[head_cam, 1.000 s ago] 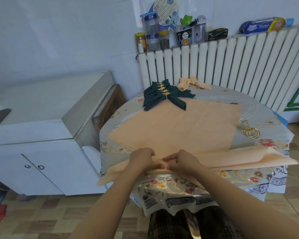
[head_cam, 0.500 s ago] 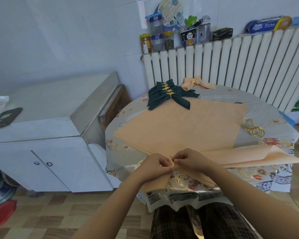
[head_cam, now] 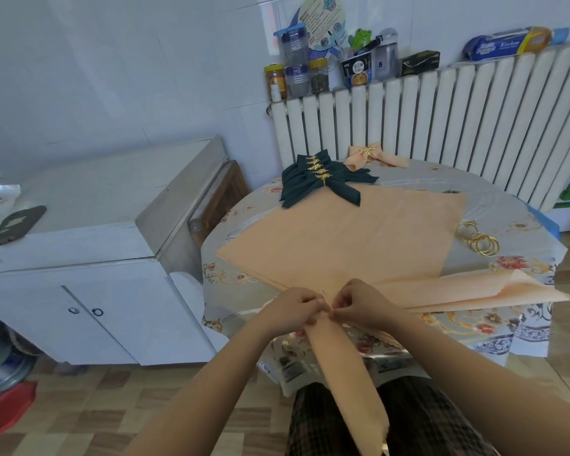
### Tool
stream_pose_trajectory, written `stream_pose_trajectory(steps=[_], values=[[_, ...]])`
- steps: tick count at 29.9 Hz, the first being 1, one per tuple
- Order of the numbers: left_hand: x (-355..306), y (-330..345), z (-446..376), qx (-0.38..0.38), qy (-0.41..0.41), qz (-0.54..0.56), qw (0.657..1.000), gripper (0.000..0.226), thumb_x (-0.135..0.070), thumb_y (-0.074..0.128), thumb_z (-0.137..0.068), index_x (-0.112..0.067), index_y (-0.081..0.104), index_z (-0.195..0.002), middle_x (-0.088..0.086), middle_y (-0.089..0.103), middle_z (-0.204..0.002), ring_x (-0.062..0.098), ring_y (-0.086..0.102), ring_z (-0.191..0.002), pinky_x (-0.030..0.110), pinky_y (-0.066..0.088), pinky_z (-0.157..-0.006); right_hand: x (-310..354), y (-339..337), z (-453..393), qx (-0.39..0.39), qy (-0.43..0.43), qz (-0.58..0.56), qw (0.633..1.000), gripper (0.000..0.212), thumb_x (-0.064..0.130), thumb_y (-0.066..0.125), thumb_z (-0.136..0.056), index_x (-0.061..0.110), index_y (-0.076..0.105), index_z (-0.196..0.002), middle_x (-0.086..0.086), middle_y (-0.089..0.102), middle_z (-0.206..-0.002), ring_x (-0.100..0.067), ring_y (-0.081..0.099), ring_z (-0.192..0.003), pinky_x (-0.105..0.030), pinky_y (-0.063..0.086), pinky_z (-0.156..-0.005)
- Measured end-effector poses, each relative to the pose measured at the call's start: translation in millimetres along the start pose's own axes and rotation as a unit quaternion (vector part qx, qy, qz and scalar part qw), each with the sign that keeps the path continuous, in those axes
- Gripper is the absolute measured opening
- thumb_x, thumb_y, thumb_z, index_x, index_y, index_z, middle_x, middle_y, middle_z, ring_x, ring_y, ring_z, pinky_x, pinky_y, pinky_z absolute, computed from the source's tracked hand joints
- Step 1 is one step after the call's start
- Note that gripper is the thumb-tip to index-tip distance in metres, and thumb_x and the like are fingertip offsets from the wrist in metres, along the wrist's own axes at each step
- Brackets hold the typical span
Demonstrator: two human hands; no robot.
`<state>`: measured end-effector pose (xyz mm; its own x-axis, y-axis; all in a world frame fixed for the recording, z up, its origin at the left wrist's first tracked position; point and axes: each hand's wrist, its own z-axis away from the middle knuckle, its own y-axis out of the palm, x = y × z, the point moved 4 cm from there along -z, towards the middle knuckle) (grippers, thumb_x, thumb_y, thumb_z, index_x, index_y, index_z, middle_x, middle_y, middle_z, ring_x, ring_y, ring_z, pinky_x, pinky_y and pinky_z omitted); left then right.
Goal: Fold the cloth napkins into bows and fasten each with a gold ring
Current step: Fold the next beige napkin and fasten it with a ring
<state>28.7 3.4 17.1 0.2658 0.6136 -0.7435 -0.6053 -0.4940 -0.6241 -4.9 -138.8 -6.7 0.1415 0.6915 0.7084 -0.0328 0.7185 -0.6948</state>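
Observation:
A folded peach napkin (head_cam: pixel 346 366) hangs down from the table's near edge over my lap, its other end (head_cam: pixel 494 291) reaching out to the right. My left hand (head_cam: pixel 293 311) and my right hand (head_cam: pixel 359 304) pinch it at its middle, fingertips close together. Under it lies a stack of flat peach napkins (head_cam: pixel 343 238). Loose gold rings (head_cam: pixel 477 240) lie at the right. Dark green bows with gold rings (head_cam: pixel 320 181) and one peach bow (head_cam: pixel 369 156) sit at the far side.
The round table (head_cam: pixel 507 205) has a floral cover. A white radiator (head_cam: pixel 441 126) stands behind it, with jars and boxes on top. A white cabinet (head_cam: pixel 79 258) stands to the left. Tiled floor shows below.
The napkin's left half has swung down off the table edge and now hangs over my lap. Both hands have drawn together and gathered its middle.

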Motion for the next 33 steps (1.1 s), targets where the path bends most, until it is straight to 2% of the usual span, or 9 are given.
stream_pose_trajectory(steps=[2,5,7,9,13,19,24,29,33], values=[[6,1,-5,-0.072,0.045,-0.069,0.994,0.022,-0.016,0.05,-0.093,-0.018,0.068,-0.106,-0.001,0.064,-0.115,0.009,0.057,-0.096,0.028,0.046,-0.092,-1,0,-2,0.009,0.009,0.02,1.0,0.023,0.019,0.064,-0.08,0.016,0.058,-0.058,0.0,0.054,-0.071,-0.008,0.047,-0.06,-0.019,0.035,-0.053],[14,12,-7,-0.102,0.113,-0.138,0.979,0.035,-0.018,0.048,-0.097,-0.017,0.055,-0.131,-0.004,0.05,-0.139,0.008,0.039,-0.128,0.013,0.024,-0.102,0,-1,-8,0.018,0.014,0.058,0.998,0.024,0.022,0.054,-0.087,0.017,0.053,-0.064,0.003,0.051,-0.064,-0.012,0.047,-0.063,-0.024,0.032,-0.055],[15,22,-10,-0.076,0.135,-0.143,0.978,0.042,-0.022,0.042,-0.1,-0.017,0.041,-0.142,-0.004,0.035,-0.149,0.003,0.026,-0.137,0.011,0.012,-0.108,0,-6,-11,0.005,0.022,0.073,0.997,0.018,0.026,0.047,-0.092,0.014,0.057,-0.084,-0.002,0.059,-0.083,-0.019,0.053,-0.082,-0.026,0.034,-0.068],[19,31,-13,-0.06,0.136,-0.16,0.976,0.049,-0.033,0.032,-0.101,-0.018,0.028,-0.148,-0.005,0.022,-0.155,-0.002,0.015,-0.138,0.014,0.006,-0.113,0,-9,-13,-0.016,0.027,0.086,0.996,0.025,0.026,0.043,-0.095,0.008,0.058,-0.102,-0.009,0.062,-0.103,-0.025,0.055,-0.098,-0.026,0.034,-0.074],[27,43,-19,-0.042,0.103,-0.269,0.957,0.059,-0.044,0.015,-0.096,-0.024,0.011,-0.151,-0.01,0.004,-0.158,0.003,0.0,-0.144,0.037,0.008,-0.119,-5,-8,-9,-0.043,-0.001,0.099,0.994,0.021,0.023,0.046,-0.094,0.009,0.052,-0.109,-0.013,0.064,-0.107,-0.029,0.057,-0.102,-0.03,0.039,-0.079],[25,44,-23,-0.026,0.077,-0.315,0.946,0.051,-0.035,0.022,-0.103,-0.022,0.012,-0.151,-0.006,0.004,-0.159,0.009,0.0,-0.145,0.034,0.005,-0.118,-14,-16,10,-0.051,0.0,0.228,0.972,0.036,0.038,0.046,-0.094,0.02,0.041,-0.124,-0.006,0.061,-0.113,-0.026,0.056,-0.105,-0.032,0.04,-0.084],[12,38,-30,-0.088,0.118,-0.325,0.934,0.061,-0.039,0.017,-0.092,-0.015,0.037,-0.144,0.001,0.034,-0.151,0.017,0.025,-0.138,0.026,0.015,-0.113,-27,-18,16,-0.081,-0.015,0.17,0.982,0.027,0.033,0.047,-0.095,0.021,0.043,-0.118,-0.002,0.062,-0.103,-0.021,0.056,-0.095,-0.031,0.04,-0.076],[24,50,-33,-0.038,0.129,-0.309,0.942,0.051,-0.04,0.018,-0.101,-0.032,0.01,-0.15,-0.009,0.003,-0.158,0.005,-0.004,-0.144,0.024,-0.003,-0.117,-32,-14,17,-0.1,-0.066,0.156,0.98,0.021,0.026,0.049,-0.094,0.02,0.05,-0.115,0.0,0.052,-0.113,-0.019,0.05,-0.103,-0.029,0.04,-0.086],[22,47,-38,-0.003,0.11,-0.327,0.939,0.049,-0.038,0.022,-0.103,-0.036,0.009,-0.15,-0.007,0.002,-0.159,0.008,-0.002,-0.145,0.031,0.001,-0.118,-36,-18,12,-0.09,-0.069,0.214,0.97,0.024,0.033,0.05,-0.092,0.025,0.053,-0.115,0.002,0.044,-0.12,-0.018,0.04,-0.112,-0.03,0.032,-0.094]])
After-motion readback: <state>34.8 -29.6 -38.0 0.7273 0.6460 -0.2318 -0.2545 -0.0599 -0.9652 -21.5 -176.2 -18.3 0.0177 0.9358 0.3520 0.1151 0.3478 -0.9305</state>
